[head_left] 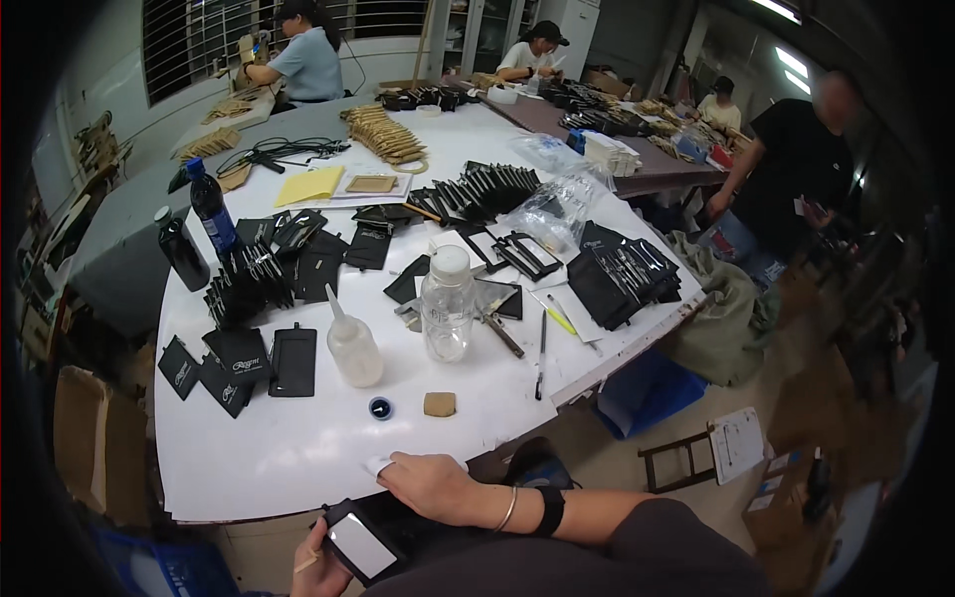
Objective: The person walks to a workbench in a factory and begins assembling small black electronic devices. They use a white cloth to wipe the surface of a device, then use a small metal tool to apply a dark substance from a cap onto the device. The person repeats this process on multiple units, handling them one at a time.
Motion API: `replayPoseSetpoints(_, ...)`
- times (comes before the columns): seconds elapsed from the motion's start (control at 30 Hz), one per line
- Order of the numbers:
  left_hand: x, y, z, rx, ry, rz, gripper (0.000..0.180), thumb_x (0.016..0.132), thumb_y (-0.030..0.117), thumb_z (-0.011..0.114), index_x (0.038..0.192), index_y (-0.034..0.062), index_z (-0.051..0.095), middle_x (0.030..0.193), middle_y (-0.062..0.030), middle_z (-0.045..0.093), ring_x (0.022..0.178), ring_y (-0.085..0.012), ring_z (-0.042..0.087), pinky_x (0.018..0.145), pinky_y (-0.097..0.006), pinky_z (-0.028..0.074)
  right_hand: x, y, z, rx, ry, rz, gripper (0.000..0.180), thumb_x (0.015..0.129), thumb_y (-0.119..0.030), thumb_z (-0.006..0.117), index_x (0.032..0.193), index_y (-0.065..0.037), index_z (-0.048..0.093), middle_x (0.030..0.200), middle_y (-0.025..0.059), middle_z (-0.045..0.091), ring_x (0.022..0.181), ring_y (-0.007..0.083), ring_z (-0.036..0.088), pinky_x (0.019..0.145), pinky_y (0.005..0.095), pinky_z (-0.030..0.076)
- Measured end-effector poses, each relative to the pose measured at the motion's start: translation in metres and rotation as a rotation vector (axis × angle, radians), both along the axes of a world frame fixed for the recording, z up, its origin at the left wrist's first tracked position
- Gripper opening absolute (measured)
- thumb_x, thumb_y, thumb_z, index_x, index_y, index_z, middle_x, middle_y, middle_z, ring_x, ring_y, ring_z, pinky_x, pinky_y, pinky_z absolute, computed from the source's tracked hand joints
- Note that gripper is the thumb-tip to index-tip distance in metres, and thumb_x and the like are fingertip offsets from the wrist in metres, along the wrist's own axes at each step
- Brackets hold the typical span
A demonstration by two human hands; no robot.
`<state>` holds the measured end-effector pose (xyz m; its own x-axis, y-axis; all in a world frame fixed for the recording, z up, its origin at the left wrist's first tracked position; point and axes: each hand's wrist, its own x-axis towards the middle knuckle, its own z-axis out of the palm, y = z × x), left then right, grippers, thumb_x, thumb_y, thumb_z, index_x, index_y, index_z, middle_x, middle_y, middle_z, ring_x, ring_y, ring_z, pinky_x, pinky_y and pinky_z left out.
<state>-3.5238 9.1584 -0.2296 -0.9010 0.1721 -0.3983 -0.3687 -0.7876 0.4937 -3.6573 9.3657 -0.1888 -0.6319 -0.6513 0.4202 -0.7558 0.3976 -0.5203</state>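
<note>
At the table's near edge, my left hand [316,565] is closed on a black card holder [364,546] with a pale window facing up. A tan band wraps one of its fingers. My right hand [430,487] pinches a small white piece [377,465], cloth or paper, just above the holder. In front of it lie a tan block [440,404] and a small round pot [380,408] with dark contents. A white squeeze bottle [353,350] with a pointed nozzle and a clear lidded jar [448,313] stand farther back.
Black card holders [625,271] lie in stacks across the white table [298,448]. Two dark bottles [209,204] stand at left; pens [542,355] lie at right. A blue bin [649,393] sits below the right edge. A person [811,149] stands at right; others work behind.
</note>
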Motion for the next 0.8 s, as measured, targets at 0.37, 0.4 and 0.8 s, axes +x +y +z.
replayPoseSetpoints(0.37,-0.038,0.008,0.028,-0.13,0.096,0.235,0.033,0.093,0.027,0.045,0.118,0.0052,0.049,0.119,-0.0098,0.054,0.113,-0.024,0.049,0.098,-0.039,0.037,0.024,0.007,-0.012,-0.174,-0.429,-0.053,0.035,0.084,-0.028,0.06,0.097,-0.001,0.041,0.076,0.0205,0.056,0.073,0.0386,0.058,0.057,0.0428,0.046)
replayPoseSetpoints(0.4,-0.046,0.012,0.027,-0.137,0.104,0.235,0.032,0.093,0.027,0.045,0.118,0.0064,0.049,0.119,-0.0091,0.054,0.112,-0.0234,0.049,0.098,-0.039,0.037,0.025,0.012,-0.015,-0.186,-0.502,-0.075,0.036,0.084,-0.028,0.06,0.096,-0.001,0.04,0.074,0.0216,0.056,0.073,0.0396,0.057,0.057,0.0437,0.045)
replayPoseSetpoints(0.8,-0.047,0.022,0.014,-0.045,0.145,0.314,0.042,0.094,0.024,0.044,0.128,0.002,0.039,0.129,-0.013,0.046,0.119,-0.0241,0.043,0.101,-0.038,0.033,0.026,0.002,-0.022,-0.395,-0.953,-0.164,0.037,0.082,-0.017,0.064,0.105,0.002,0.042,0.06,0.0133,0.055,0.045,0.0153,0.054,0.045,0.0307,0.044)
